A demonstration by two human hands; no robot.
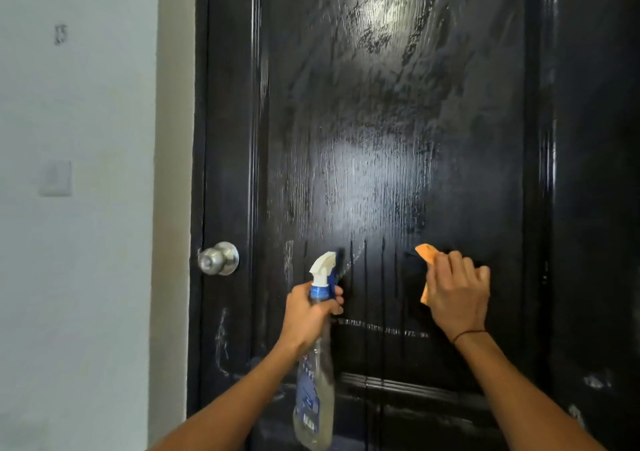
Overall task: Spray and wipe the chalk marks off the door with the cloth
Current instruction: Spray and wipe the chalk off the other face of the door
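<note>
1. Door: the glossy black wood-grain panelled door (398,139) fills most of your view, straight ahead of you. Its middle panel is wet and streaky, with thin runs of liquid trailing down between your two hands.
2. To the left of the door you have a pale painted wall (76,243) with a white switch plate (55,178) on it.
3. Faint white chalk marks (221,340) show on the door's left stile below the knob; more pale smears sit on the far right side, low down, and a thin whitish line runs across the panel between your wrists.
4. Your clear plastic spray bottle with the blue label and blue-and-white trigger head (317,364) is upright, its nozzle pointing at the panel, close to the surface.
5. Your left hand (308,312) grips the bottle's neck, fingers curled round it just under the trigger head; I cannot tell whether the trigger is pulled in.
6. Your right hand (457,291) presses against the door to the right of the bottle, fingers curled over the cloth. A thin dark band circles that wrist.
7. The round brushed-metal door knob (219,258) sits at the door's left edge, left of the spray head and at about its height.
8. The folded orange cloth (428,255) is held under your right hand against the panel; only its upper-left corner and left edge show past your fingers.
</note>
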